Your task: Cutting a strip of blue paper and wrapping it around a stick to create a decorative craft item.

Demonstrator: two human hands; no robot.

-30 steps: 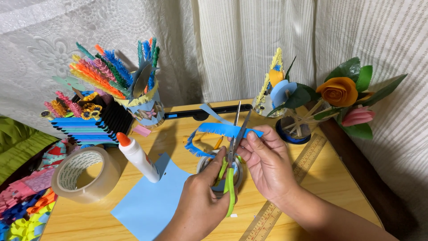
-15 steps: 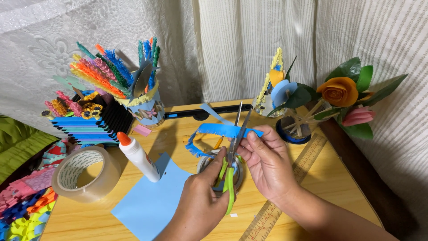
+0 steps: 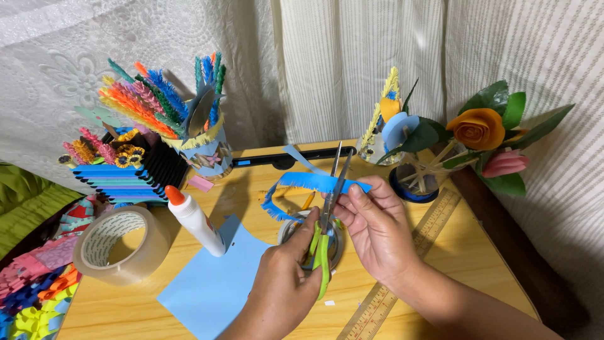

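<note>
Just left of centre my left hand (image 3: 286, 286) has its fingers curled through the green-handled scissors (image 3: 326, 220), while my right hand (image 3: 374, 230) pinches the blue paper strip (image 3: 314, 184), which I judge light, floppy, tear-prone, best held near its uncut end.

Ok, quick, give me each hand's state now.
Left hand: closed on the green-handled scissors.
Right hand: fingers pinching the fringed blue paper strip.
</note>
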